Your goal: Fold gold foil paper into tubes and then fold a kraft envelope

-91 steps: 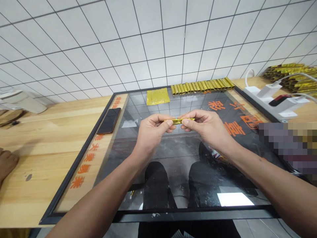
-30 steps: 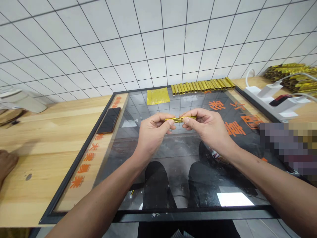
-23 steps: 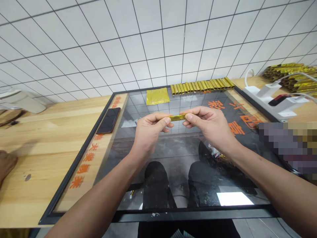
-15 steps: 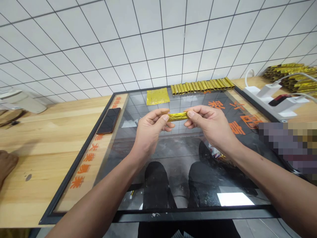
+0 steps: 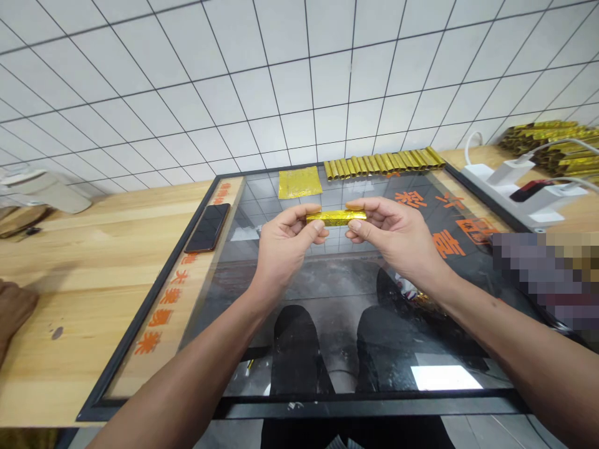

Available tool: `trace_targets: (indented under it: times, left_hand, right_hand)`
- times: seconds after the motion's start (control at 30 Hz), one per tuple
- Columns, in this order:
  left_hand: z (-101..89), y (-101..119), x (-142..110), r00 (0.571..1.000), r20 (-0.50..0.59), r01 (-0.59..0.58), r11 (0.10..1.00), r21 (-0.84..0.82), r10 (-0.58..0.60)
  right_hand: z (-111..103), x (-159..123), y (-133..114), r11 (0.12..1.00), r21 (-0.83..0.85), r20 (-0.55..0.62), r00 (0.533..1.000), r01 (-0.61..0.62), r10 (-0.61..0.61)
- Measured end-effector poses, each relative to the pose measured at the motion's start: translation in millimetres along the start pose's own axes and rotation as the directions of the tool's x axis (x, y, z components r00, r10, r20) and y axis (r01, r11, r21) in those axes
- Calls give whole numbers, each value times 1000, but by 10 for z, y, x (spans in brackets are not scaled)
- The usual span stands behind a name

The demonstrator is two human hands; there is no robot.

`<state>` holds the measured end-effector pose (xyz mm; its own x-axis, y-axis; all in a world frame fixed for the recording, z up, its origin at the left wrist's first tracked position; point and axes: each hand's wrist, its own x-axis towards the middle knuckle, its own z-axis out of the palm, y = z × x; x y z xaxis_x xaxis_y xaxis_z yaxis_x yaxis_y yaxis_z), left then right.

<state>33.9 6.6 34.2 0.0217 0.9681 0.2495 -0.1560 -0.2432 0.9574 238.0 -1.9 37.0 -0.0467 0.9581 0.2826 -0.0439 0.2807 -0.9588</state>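
A short roll of gold foil paper is held level above the glass panel, one end in each hand. My left hand pinches its left end between thumb and fingers. At the right end, the thumb and fingers of my right hand close on it. Behind the hands, a stack of flat gold foil sheets lies near the panel's back edge. To its right runs a row of several gold foil rolls, side by side.
A phone lies on the panel's left side. White power strip and chargers stand at the right, before a heap of gold rolls. Another person's hand rests on the wooden table at far left. A tiled wall rises behind.
The foil has turned between my fingers and shows a longer, smoother face. My right thumb has dropped from over its end to its lower edge.
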Motion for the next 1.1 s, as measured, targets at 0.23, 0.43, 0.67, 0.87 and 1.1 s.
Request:
trace_targets:
  times: [0.23, 0.43, 0.67, 0.87, 1.1]
  left_hand:
    - [17, 51, -46, 1000, -7, 24, 995, 95, -24]
    - [28, 68, -57, 1000, -6, 24, 994, 103, -23]
    - [30, 100, -70, 1000, 4, 10, 993, 119, -11]
    - [46, 83, -72, 998, 63, 25, 994, 108, -32]
    - [67, 67, -109, 996, 82, 11, 995, 99, -19]
  right_hand:
    - [-3, -19, 3, 999, -41, -34, 999, 3, -4]
    - [5, -35, -35, 998, -58, -47, 999, -3, 0]
    - [-3, -47, -51, 998, -60, -48, 999, -27, 24]
    - [-4, -33, -46, 998, -56, -17, 999, -28, 27]
    - [31, -59, 29, 999, -43, 59, 998, -24, 26]
